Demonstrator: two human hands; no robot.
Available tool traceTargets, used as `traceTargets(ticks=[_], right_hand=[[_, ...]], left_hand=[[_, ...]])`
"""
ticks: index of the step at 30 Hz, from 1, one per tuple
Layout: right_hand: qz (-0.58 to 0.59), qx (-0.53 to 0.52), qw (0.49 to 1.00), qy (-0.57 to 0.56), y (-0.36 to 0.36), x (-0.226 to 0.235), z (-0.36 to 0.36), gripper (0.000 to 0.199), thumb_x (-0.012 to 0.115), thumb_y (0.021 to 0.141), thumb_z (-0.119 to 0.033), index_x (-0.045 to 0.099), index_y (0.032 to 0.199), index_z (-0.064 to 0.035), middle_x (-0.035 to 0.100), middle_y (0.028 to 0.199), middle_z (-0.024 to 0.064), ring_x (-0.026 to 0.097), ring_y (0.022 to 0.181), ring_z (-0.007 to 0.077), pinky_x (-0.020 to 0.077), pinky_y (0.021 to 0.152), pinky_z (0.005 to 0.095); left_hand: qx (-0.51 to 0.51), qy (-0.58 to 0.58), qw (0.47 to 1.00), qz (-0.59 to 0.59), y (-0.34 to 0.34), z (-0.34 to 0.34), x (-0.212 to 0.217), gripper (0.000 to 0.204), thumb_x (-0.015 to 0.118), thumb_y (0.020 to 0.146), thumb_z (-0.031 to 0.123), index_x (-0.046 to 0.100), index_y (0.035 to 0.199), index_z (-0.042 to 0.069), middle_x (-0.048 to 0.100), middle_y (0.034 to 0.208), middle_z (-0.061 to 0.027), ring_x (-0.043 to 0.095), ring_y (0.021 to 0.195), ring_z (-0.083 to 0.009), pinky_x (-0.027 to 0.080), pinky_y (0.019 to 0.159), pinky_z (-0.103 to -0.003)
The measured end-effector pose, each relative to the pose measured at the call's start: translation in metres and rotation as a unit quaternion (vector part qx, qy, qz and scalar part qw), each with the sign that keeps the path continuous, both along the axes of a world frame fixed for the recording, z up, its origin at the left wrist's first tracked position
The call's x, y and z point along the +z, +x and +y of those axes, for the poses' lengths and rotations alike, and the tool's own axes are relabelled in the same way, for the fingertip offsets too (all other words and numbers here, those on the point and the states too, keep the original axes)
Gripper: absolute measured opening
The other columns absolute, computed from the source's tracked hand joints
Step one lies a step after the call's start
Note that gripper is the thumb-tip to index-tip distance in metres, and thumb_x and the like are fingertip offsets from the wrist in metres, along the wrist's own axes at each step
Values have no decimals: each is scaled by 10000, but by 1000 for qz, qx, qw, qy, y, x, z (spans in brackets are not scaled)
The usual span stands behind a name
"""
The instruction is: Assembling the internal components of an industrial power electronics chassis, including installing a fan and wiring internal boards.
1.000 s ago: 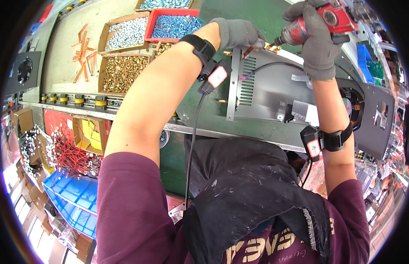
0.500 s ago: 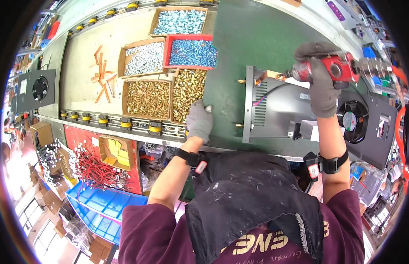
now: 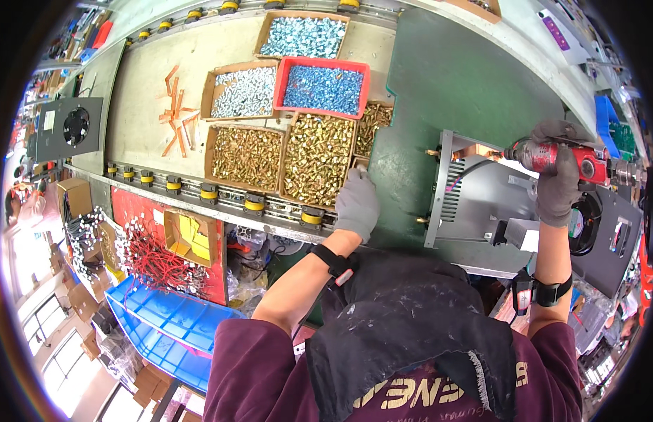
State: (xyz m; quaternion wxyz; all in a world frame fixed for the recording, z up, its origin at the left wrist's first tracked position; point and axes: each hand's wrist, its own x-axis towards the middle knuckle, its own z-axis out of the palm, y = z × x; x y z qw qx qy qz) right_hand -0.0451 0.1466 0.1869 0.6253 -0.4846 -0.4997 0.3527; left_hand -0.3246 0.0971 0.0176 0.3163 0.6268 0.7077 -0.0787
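My right hand [image 3: 558, 179], in a grey glove, is wrapped round a red power driver [image 3: 541, 156]. The driver's tip points left and meets a copper strip [image 3: 474, 150] at the top corner of a grey metal chassis [image 3: 474, 204]. A fan [image 3: 585, 224] is set in the chassis's right part, and brass studs [image 3: 432, 152] stick out of its left side. The chassis lies on a green board [image 3: 439, 77]. My left hand [image 3: 358, 204], also gloved, is closed on the board's left edge beside a box of brass screws [image 3: 317, 156]; its fingertips are partly hidden.
Left of the board are a red tray of blue screws [image 3: 323, 88], more cardboard boxes of screws [image 3: 243, 156] and loose copper strips [image 3: 177, 116]. A roller rail [image 3: 210, 193] runs along the near edge. Red wires [image 3: 154, 264] and a blue crate [image 3: 168, 323] sit below left.
The green board and chassis have slid right from the screw boxes, uncovering the red tray's right side and another box of brass screws. Both hands and the driver moved right too.
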Motion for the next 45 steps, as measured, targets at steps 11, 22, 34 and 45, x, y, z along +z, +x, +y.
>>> traceTargets(ticks=[11, 22, 34, 45], right_hand=[[-82, -60, 995, -19, 48, 7, -30, 282, 541, 791, -26, 537, 1072, -4, 636, 910, 149, 615, 767, 184, 517, 672, 312], [-28, -35, 999, -2, 83, 2, -38, 322, 568, 801, -100, 511, 1104, -7, 626, 925, 158, 621, 823, 215, 514, 737, 352], [31, 19, 999, -3, 89, 5, -35, 245, 538, 834, -7, 505, 1076, -24, 631, 924, 141, 624, 801, 196, 543, 644, 312], [22, 37, 999, -28, 97, 8, -35, 310, 564, 775, -72, 520, 1075, -10, 616, 959, 127, 623, 818, 222, 527, 759, 376]], left_hand=[[-202, 53, 978, -23, 17, -11, -18, 300, 600, 831, 223, 579, 1131, 218, 518, 1124, -91, 587, 954, -297, 491, 788, -426], [237, -26, 859, -453, -4, -38, -23, 148, 610, 858, 96, 676, 980, 45, 630, 767, -3, 546, 683, -59, 454, 595, -209], [227, -28, 801, -554, 89, -45, 73, 252, 498, 909, 123, 623, 1080, -15, 587, 740, -11, 474, 578, -49, 384, 514, -191], [340, -155, 636, -675, 279, -9, 45, 221, 465, 917, 163, 565, 985, -23, 599, 769, -63, 537, 599, -108, 462, 535, -254]])
